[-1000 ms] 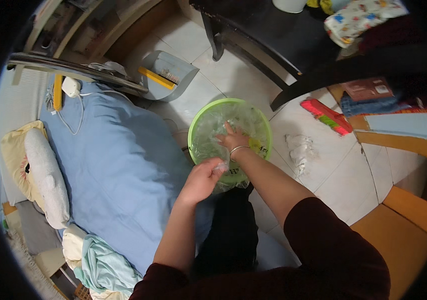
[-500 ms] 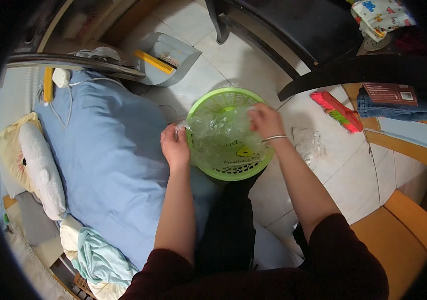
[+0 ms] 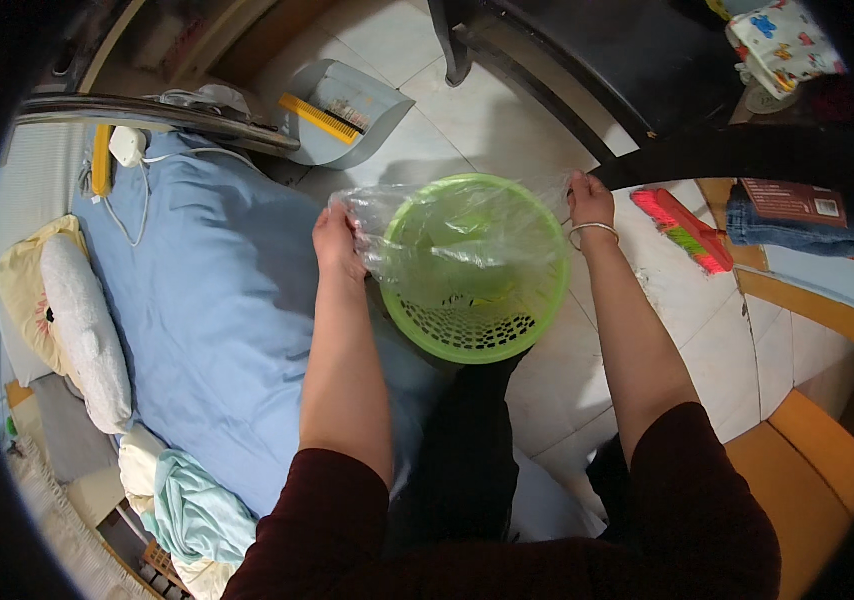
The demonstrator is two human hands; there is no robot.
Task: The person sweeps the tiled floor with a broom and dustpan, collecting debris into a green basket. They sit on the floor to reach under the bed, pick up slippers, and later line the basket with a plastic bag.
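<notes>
A clear plastic bag (image 3: 457, 235) is stretched sideways across the top of a round green basket (image 3: 477, 347). Its left end is pinched in my left hand (image 3: 337, 240), just beyond the basket's left rim. My right hand (image 3: 591, 203) grips the other end, past the right rim, with a bracelet on that wrist. Slotted holes in the basket's side show below the bag, and a yellow print is blurred through the film. What else lies inside the basket is hard to make out.
A bed with a blue sheet (image 3: 217, 320) lies on my left. Ahead are a grey dustpan (image 3: 377, 105) with a yellow comb (image 3: 319, 118) and a black chair (image 3: 587, 70). To the right lies a red broom head (image 3: 682, 230), near an orange seat (image 3: 807, 490).
My hands have moved apart, the right one outward to the right and slightly forward. The bag, crumpled before, is now spread wide over the basket.
</notes>
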